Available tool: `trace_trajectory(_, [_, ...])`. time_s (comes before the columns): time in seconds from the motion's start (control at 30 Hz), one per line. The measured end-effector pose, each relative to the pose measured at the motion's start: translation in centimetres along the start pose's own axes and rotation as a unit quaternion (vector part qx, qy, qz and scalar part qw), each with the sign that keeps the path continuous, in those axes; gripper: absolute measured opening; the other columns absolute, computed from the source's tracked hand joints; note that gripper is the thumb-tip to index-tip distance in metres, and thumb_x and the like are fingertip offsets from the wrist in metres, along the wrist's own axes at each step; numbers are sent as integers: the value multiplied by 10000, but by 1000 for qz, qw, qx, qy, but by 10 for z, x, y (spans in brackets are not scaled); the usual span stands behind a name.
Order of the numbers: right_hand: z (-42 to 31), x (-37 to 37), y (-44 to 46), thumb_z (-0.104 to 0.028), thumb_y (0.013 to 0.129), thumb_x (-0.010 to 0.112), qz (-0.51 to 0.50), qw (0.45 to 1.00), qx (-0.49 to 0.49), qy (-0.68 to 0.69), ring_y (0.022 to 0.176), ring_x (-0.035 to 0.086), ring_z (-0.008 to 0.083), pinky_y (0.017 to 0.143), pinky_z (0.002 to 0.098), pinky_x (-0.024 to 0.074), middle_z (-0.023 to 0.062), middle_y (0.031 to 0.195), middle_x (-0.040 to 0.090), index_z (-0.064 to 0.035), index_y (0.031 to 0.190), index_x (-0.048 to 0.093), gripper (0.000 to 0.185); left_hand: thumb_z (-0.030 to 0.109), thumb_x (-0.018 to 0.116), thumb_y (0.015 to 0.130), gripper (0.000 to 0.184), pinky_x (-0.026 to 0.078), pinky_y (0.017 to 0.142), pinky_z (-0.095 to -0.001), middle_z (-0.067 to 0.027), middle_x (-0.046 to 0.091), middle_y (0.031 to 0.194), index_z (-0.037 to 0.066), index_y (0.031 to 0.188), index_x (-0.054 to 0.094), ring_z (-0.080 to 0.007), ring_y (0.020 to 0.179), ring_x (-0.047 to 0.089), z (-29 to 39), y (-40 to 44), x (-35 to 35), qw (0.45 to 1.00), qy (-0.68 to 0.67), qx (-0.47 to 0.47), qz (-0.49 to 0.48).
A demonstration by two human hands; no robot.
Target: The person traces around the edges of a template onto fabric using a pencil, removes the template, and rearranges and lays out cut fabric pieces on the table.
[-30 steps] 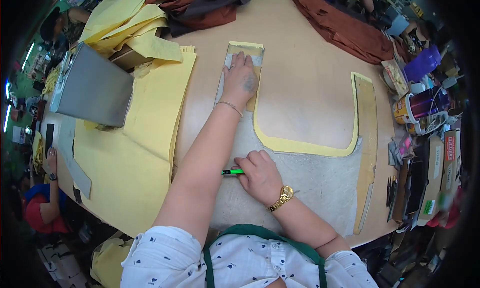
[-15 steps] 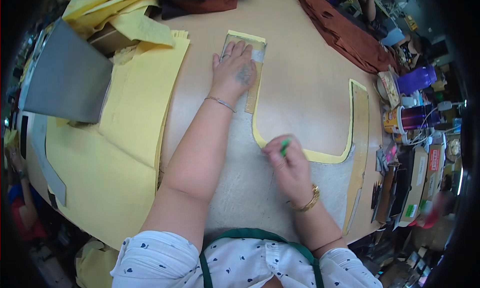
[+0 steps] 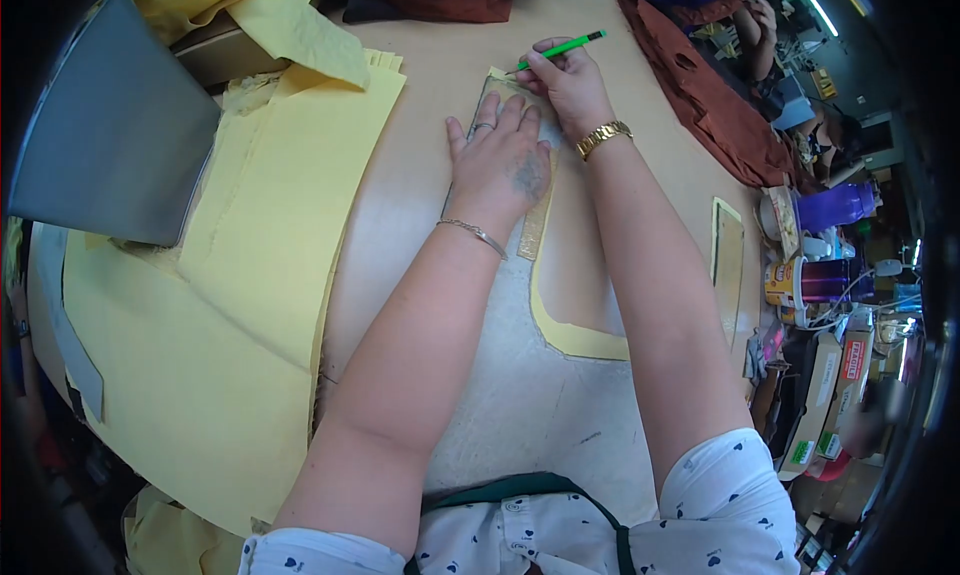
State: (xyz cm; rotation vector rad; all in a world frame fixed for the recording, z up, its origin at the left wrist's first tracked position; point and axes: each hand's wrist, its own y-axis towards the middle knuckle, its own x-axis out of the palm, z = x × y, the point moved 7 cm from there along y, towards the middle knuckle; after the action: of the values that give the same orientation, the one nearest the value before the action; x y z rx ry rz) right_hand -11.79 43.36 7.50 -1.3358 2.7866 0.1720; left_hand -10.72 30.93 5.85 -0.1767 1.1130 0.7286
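We are spreading our left hand (image 3: 505, 170) flat, fingers a little apart, over the upper arm of the grey template (image 3: 540, 415), which is lying on the surface (image 3: 425, 75) in front of us. It is gripping nothing, only bearing down. Our right hand (image 3: 578, 90) is pinching a green pencil (image 3: 570, 48) between thumb and fingers, its tip pointing down at the far end of that arm. Whether the tip is quite touching is hard to tell, since our fingers are partly covering it. Yellow material (image 3: 575, 343) is showing as a border around the template's inner curve.

The template is looking thin, broad and fairly stiff, probably light but inclined to slide, so a flat palm near the worked end is seeming the right hold, with the edge being the place for lifting. The yellow material is looking softer and likely to crease if pinched. The pencil is seeming light and rigid, best held near its point.

To our left, a grey metal block (image 3: 120, 125) is standing on a yellow stack (image 3: 240, 285).
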Motion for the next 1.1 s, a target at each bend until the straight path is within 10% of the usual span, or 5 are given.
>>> trace_trajectory(0.87, [-14, -51, -11, -140, 807, 556, -49, 904, -37, -423, 647, 558, 113, 604, 250, 449, 43, 748, 581, -20, 851, 511, 135, 341, 440, 825, 478, 173, 948, -603, -29, 308, 1328, 129, 1249, 374, -220, 1257, 225, 1, 1, 0, 1000, 13, -10, -11])
trace_trajectory(1.1, [7, -63, -69, -82, 810, 557, 174, 981, -59, -69, 650, 547, 95, 588, 201, 453, 49, 738, 566, -10, 873, 490, 117, 382, 443, 815, 525, 142, 954, -614, -15, 264, 1362, 153, 1278, 343, -211, 1280, 173, -1, 2, 1, 998, 26, -2, -64])
